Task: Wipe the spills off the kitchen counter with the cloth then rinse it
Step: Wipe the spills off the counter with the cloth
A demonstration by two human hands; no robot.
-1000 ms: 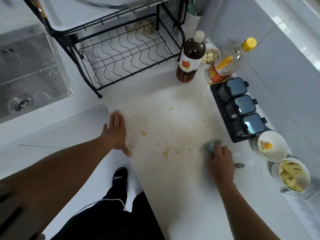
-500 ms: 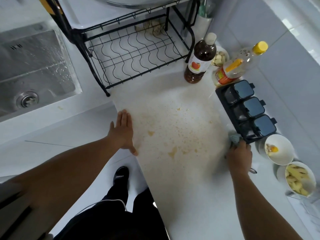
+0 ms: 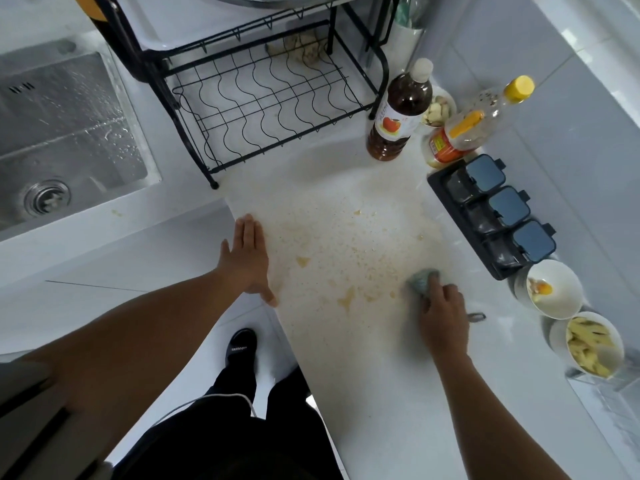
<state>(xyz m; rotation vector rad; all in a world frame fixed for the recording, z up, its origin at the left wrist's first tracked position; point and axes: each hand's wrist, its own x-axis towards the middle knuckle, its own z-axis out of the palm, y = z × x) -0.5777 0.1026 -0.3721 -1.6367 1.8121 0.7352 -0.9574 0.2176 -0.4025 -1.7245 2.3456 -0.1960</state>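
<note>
The white counter [image 3: 363,358] carries yellowish-brown spills [image 3: 346,261], with larger blotches near its middle. A small grey-blue cloth [image 3: 420,280] lies bunched on the counter at the right edge of the spills. My right hand [image 3: 443,315] grips it from the near side, fingers curled over it, pressing it to the surface. At the counter's left edge my left hand [image 3: 247,258] rests flat, fingers straight. The steel sink [image 3: 69,140] is at the far left, wet inside.
A black wire dish rack [image 3: 263,109] stands at the back. A dark bottle [image 3: 401,112], a yellow-capped bottle [image 3: 474,126], a black three-jar spice set [image 3: 498,216] and two white bowls [image 3: 554,289] line the right wall. A spoon [image 3: 476,317] lies behind my right hand.
My right hand has slid the cloth leftward from beside the spice set back toward the spills. My left hand has stayed on the counter edge.
</note>
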